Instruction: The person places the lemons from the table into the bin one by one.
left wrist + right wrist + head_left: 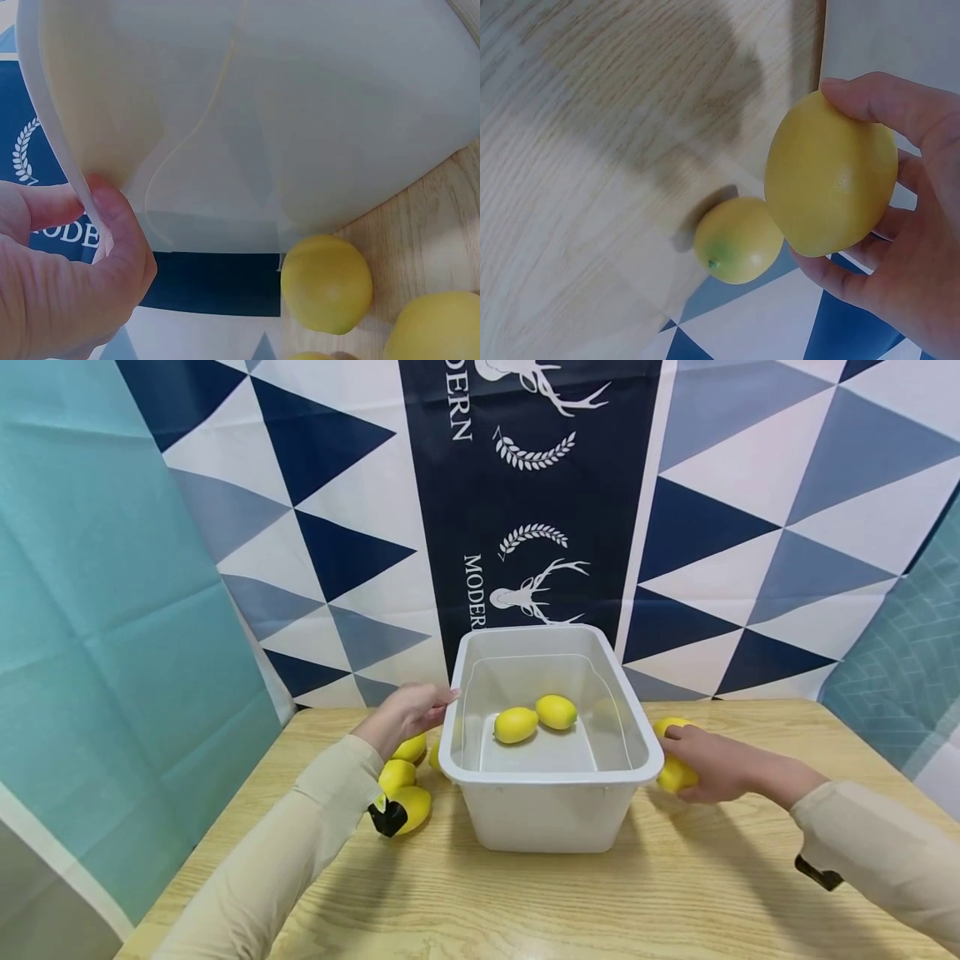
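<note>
I saw the person's left hand [411, 710] at the left side of a white tub [546, 814] on the wooden desk [540, 902], its fingers pinching the edge from both sides. The right hand [716, 764] had its fingers curled around a yellow lemon [677, 776], just to the right of the tub, and another lemon [670, 724] sat a bit farther away. Two more lemons [516, 725] lay close together inside the tub, and a bunch of lemons [397, 775] lay on the desk to its left.
</note>
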`<state>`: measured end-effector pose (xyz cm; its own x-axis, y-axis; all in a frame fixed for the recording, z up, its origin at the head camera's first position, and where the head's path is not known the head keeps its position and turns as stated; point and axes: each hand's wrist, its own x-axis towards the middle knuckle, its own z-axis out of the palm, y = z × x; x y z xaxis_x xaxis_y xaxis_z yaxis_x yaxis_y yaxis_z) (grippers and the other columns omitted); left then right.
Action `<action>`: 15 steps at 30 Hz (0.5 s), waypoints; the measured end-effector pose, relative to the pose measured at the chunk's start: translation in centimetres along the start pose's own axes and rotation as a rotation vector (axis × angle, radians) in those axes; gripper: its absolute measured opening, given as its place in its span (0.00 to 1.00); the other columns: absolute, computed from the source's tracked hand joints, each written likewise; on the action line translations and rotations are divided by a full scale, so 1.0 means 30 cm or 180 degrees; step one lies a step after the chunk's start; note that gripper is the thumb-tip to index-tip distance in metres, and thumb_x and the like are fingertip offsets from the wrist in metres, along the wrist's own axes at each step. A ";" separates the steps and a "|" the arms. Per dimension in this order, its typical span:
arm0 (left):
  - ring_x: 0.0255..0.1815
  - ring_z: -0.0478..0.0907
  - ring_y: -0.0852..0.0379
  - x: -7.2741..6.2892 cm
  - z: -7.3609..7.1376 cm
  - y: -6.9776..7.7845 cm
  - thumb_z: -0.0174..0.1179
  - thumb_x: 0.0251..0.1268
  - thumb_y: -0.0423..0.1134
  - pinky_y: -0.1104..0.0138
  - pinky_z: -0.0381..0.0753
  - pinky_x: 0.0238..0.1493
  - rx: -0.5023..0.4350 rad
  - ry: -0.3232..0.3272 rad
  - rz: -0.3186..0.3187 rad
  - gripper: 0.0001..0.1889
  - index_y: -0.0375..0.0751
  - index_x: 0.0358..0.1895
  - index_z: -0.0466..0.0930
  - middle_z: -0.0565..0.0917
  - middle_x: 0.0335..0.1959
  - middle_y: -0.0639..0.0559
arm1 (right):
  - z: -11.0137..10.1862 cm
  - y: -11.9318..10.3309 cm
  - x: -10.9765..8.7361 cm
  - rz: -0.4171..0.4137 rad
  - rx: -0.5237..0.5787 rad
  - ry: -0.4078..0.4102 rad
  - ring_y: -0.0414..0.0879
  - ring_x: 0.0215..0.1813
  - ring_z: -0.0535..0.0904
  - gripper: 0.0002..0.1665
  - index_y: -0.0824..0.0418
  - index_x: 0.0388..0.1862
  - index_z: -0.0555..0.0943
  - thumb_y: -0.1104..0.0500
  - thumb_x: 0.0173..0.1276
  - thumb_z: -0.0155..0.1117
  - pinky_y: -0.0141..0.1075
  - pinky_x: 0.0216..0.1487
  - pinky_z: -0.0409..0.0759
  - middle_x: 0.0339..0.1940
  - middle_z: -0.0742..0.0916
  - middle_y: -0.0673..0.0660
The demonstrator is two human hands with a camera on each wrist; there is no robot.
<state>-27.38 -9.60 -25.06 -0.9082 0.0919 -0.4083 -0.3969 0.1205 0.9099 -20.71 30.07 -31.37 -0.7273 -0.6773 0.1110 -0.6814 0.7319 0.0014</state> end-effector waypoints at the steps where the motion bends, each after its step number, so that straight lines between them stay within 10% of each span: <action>1: 0.37 0.73 0.59 -0.001 0.000 0.001 0.57 0.67 0.35 0.67 0.76 0.64 0.0001 -0.0003 0.0002 0.20 0.31 0.60 0.71 0.74 0.47 0.47 | -0.003 0.000 -0.001 0.0003 -0.0013 -0.0006 0.39 0.34 0.65 0.28 0.59 0.45 0.78 0.58 0.42 0.76 0.31 0.31 0.67 0.33 0.75 0.48; 15: 0.40 0.73 0.57 0.004 -0.002 0.001 0.58 0.67 0.34 0.65 0.76 0.65 -0.0042 0.0011 -0.0013 0.21 0.31 0.60 0.71 0.74 0.49 0.46 | -0.056 -0.006 0.006 -0.0062 -0.0161 -0.0002 0.39 0.35 0.66 0.34 0.59 0.50 0.76 0.59 0.41 0.78 0.34 0.33 0.70 0.34 0.75 0.47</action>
<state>-27.51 -9.65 -25.09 -0.9070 0.0881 -0.4118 -0.4022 0.1079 0.9092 -20.59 29.95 -29.68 -0.7140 -0.6915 0.1097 -0.6904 0.7214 0.0538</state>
